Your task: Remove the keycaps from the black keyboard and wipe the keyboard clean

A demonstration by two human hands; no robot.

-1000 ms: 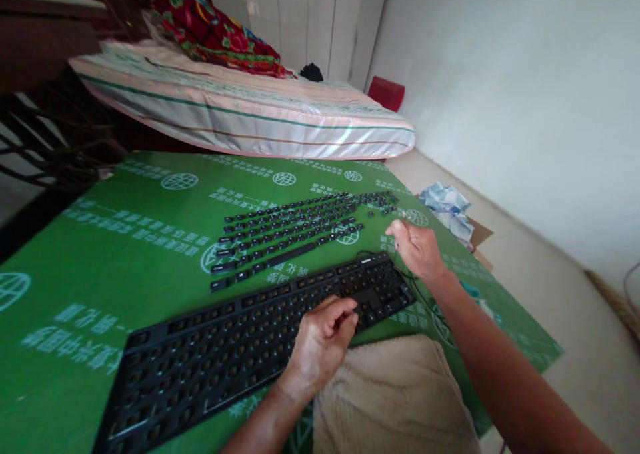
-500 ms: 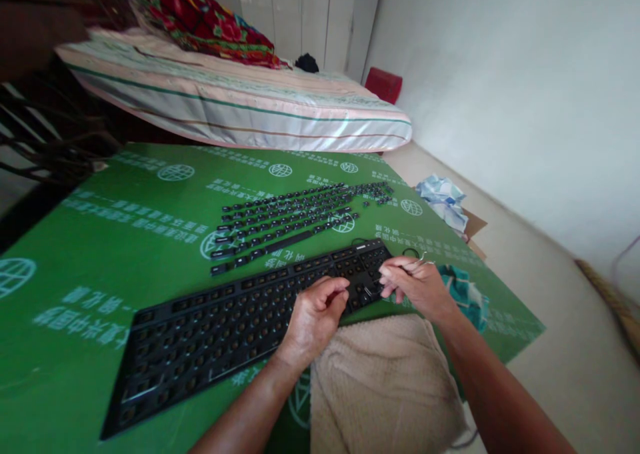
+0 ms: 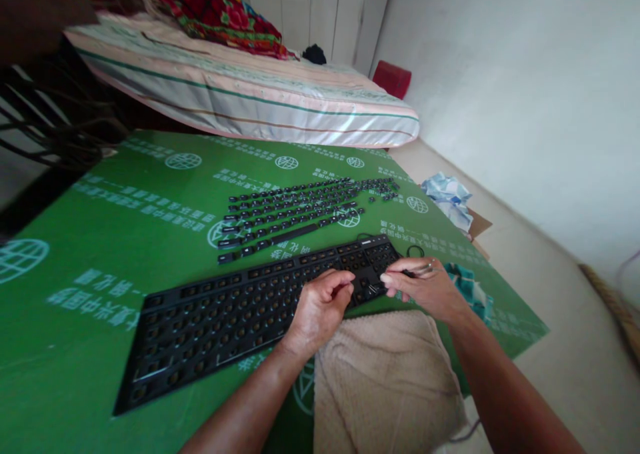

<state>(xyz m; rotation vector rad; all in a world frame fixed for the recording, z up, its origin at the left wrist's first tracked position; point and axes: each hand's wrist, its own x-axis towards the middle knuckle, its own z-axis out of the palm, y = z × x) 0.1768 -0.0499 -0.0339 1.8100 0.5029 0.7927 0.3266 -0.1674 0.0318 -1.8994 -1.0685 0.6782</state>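
Observation:
A black keyboard frame (image 3: 235, 311) with its keycaps off lies across a green printed sheet (image 3: 125, 241). The removed keycaps (image 3: 300, 217) lie in rows beyond it. My left hand (image 3: 320, 307) rests on the frame's right part, fingers curled in a pinch; what it holds is too small to see. My right hand (image 3: 425, 286) hovers at the frame's right end, fingers pinched together, with a thin wire tool showing above the knuckles.
A beige towel (image 3: 390, 381) lies on my lap at the near edge. A mattress (image 3: 250, 101) with a floral blanket (image 3: 220, 17) lies behind. Crumpled cloth on cardboard (image 3: 447, 197) and a red box (image 3: 393, 79) stand by the white wall.
My right hand came back from the loose keycaps to the keyboard's right end, close to my left hand. My left hand shifted slightly toward it.

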